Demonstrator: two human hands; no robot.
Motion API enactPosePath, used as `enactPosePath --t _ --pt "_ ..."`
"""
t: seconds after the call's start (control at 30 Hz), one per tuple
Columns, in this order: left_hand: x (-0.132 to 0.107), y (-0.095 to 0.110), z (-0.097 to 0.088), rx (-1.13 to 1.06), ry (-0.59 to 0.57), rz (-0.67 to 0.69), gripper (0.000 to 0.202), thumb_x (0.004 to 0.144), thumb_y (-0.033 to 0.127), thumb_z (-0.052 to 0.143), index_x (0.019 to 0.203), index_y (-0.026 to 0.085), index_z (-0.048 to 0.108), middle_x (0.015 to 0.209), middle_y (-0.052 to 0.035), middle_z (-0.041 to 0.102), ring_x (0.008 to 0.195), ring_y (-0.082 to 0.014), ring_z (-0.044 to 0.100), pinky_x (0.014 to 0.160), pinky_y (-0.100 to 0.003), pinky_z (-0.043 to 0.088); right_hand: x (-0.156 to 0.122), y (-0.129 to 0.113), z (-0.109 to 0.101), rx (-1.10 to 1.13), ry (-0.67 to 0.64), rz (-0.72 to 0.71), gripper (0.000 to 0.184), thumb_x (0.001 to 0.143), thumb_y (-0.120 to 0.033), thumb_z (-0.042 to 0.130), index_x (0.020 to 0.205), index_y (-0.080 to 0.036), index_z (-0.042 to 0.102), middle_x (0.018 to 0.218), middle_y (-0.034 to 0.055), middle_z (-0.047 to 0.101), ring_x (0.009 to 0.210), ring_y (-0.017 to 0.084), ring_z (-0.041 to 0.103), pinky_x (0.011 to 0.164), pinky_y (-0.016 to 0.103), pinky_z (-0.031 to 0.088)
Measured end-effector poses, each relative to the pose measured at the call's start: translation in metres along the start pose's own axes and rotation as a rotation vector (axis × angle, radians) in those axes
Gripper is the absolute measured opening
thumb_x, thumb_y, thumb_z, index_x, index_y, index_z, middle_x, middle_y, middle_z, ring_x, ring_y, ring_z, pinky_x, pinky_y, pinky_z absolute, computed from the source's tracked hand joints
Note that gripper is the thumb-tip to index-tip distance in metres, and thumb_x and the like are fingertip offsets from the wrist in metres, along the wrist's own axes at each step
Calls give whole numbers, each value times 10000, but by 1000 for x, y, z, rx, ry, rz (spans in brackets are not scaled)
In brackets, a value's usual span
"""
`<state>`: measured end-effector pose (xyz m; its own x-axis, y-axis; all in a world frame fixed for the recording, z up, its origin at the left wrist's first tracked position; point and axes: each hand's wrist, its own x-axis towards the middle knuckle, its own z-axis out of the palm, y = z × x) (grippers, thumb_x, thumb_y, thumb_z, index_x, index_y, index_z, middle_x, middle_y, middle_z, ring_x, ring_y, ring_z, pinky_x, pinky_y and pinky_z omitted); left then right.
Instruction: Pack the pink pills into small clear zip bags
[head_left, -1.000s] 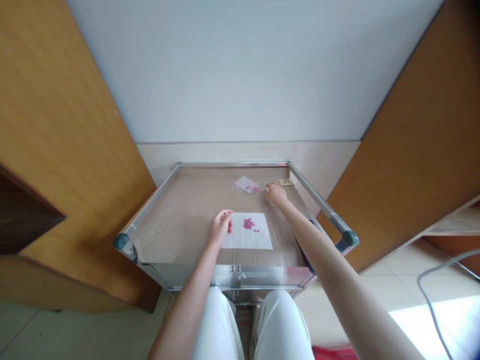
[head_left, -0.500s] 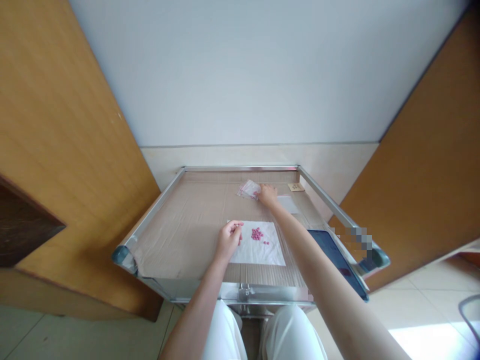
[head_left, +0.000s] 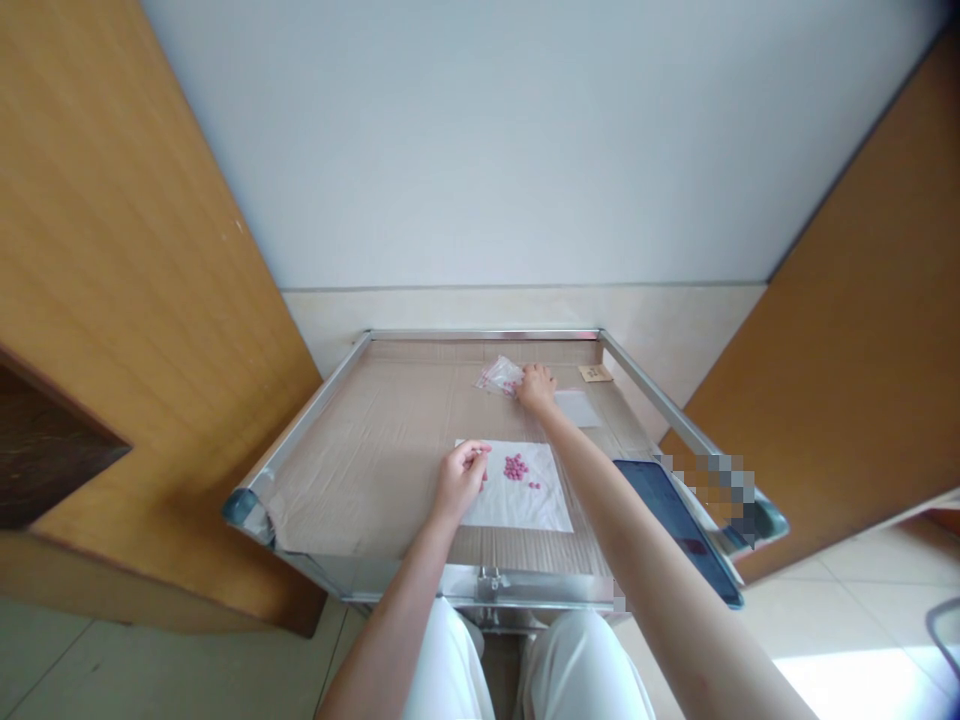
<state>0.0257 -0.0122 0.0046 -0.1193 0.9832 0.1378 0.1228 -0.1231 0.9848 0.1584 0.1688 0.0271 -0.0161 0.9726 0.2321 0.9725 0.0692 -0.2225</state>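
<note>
My left hand (head_left: pixel 461 478) rests on the left edge of a white paper sheet (head_left: pixel 525 500), with its fingertips pinched together near a small heap of pink pills (head_left: pixel 515 466). What the pinch holds is too small to make out. My right hand (head_left: pixel 535 385) reaches to the far side of the cart top and its curled fingers touch a pile of small clear bags with pink pills (head_left: pixel 498 376). An empty clear bag (head_left: pixel 577 408) lies just right of that hand.
The work surface is a metal cart (head_left: pixel 315 405) with raised rails, lined with brown cardboard. A small tan card (head_left: pixel 595 373) sits at the far right corner. A dark phone (head_left: pixel 679 515) lies on the right edge. Wooden panels stand on both sides.
My right hand moved left from near the tan card onto the pile of pill bags. The left hand stayed on the paper. The view shifted, bringing the phone into sight.
</note>
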Motion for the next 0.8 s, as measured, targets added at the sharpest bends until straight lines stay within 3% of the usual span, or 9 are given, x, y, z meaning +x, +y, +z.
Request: enactPosePath --t 0.57,0.8 --pt "-1 1 -1 3 -8 0 216 717 322 460 780 148 571 480 44 451 384 -64 414 376 -170 300 1 0 5 66 15 115 313 789 -143 314 961 -69 565 1056 186 489 1002 266 435 799 353 337" --pt "-1 2 0 -12 -13 -7 206 719 298 451 796 139 558 480 43 440 381 -57 401 372 -161 299 -5 -5 3 24 23 66 328 778 -99 296 994 -59 539 1095 209 463 1032 288 413 801 382 334"
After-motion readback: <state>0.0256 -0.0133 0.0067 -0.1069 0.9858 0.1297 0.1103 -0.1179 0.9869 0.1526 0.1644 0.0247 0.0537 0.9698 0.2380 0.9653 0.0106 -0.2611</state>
